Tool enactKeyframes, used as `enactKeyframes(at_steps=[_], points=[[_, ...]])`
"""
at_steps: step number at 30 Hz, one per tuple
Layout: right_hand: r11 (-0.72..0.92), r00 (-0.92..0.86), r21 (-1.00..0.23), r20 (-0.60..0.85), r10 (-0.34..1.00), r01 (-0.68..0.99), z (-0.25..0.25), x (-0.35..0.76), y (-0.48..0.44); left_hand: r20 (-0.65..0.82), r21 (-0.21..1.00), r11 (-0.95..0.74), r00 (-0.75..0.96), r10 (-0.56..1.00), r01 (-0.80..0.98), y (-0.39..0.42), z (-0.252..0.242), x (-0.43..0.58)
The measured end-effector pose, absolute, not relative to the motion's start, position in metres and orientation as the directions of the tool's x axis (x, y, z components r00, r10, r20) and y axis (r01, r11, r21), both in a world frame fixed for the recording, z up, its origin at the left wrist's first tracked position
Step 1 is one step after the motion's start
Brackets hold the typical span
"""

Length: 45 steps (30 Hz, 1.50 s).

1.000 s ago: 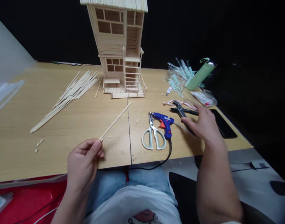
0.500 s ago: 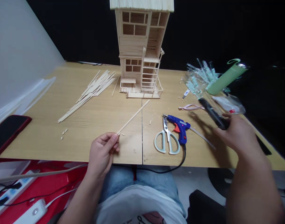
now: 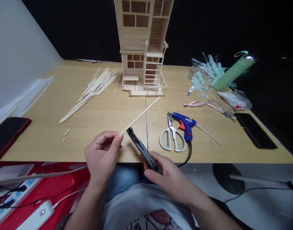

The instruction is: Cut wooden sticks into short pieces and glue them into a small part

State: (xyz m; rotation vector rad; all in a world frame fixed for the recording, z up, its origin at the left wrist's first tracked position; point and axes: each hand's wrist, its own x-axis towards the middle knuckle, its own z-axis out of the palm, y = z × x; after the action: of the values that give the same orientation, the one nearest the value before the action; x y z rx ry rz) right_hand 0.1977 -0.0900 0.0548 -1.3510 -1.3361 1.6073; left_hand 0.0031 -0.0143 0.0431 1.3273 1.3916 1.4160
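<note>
My left hand (image 3: 104, 153) pinches a thin wooden stick (image 3: 141, 115) near its lower end. The stick slants up and right, toward the model house. In my right hand (image 3: 165, 174) is a long dark hand tool (image 3: 143, 151) with a narrow black head; its exact kind is unclear. That head lies close beside the stick, just right of my left fingertips, and I cannot tell whether they touch. Behind them stands a two-storey wooden stick house (image 3: 134, 41) with a ladder and railings, its top cut off by the frame. Scissors (image 3: 172, 135) and a blue glue gun (image 3: 186, 124) lie to the right.
A pile of wooden sticks (image 3: 96, 88) lies left of the house. At the right are a green bottle (image 3: 234, 73), clear plastic wrappers (image 3: 204, 76), pink-handled pliers (image 3: 204, 104) and a black phone (image 3: 256, 131). Another phone (image 3: 11, 135) sits at the left edge.
My right hand has brought the dark tool from the far right to the stick in my left hand. The view has tilted down slightly.
</note>
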Motion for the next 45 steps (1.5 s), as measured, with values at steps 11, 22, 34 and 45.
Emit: enactKeyframes(at_steps=[11,22,34,45], points=[[-0.257,-0.295,-0.962,-0.274,0.915,0.098,0.052,0.190,-0.083,0.128,0.974,-0.107,-0.099,0.987,0.199,-0.017,0.041,-0.003],[-0.171,-0.300,-0.965,-0.226,0.927,0.198,0.049,0.199,-0.080,-0.165,0.984,0.168,0.060,0.985,-0.059,-0.011,0.035,-0.003],[-0.046,-0.258,-0.924,-0.153,0.954,0.380,0.049,0.198,-0.080,-0.221,0.973,0.226,0.080,0.972,-0.058,-0.009,0.039,0.004],[-0.132,-0.203,-0.918,-0.220,0.954,0.374,0.036,0.177,-0.090,-0.224,0.974,0.224,0.093,0.970,0.006,-0.017,0.042,0.003]])
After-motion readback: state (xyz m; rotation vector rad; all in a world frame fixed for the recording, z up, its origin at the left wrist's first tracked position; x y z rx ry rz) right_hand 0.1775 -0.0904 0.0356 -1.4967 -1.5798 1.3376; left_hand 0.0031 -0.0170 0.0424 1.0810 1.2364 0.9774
